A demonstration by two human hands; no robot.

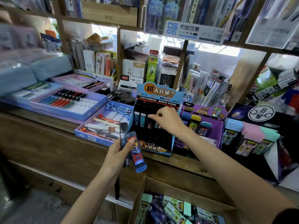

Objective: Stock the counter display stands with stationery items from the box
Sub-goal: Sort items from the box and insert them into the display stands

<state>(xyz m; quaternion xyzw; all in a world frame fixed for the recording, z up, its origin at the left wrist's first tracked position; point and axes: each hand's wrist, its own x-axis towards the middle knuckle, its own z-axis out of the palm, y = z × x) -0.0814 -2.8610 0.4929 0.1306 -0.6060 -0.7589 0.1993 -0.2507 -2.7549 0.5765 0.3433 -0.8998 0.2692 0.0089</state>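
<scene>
The left hand [119, 152] grasps two flat lead cases together, in front of the counter's front edge: a blue lead case [136, 152] under the thumb, and a dark lead case [124, 131] behind it, both standing nearly upright and a little tilted. The right hand [168, 121] reaches into the black display stand [153, 139], which stands on the wooden counter [48, 143] close to its front edge. The fingers are pinched at the row of dark cases [142, 121] in the upper part of the stand; whether they hold one of these cases or only touch it, I cannot tell.

Just beside the stand, on its right, stands a purple display stand [215, 131] with colourful cases in it. On its left lies a blue tray [84, 135] with pens, touching the stand or nearly so. Farther left on the counter lies a purple tray [90, 110] with red, blue and black pens.

Below the counter's front edge, at the bottom of the view, an open cardboard box [186, 186] holds many packs of stationery [174, 209], mixed together.
</scene>
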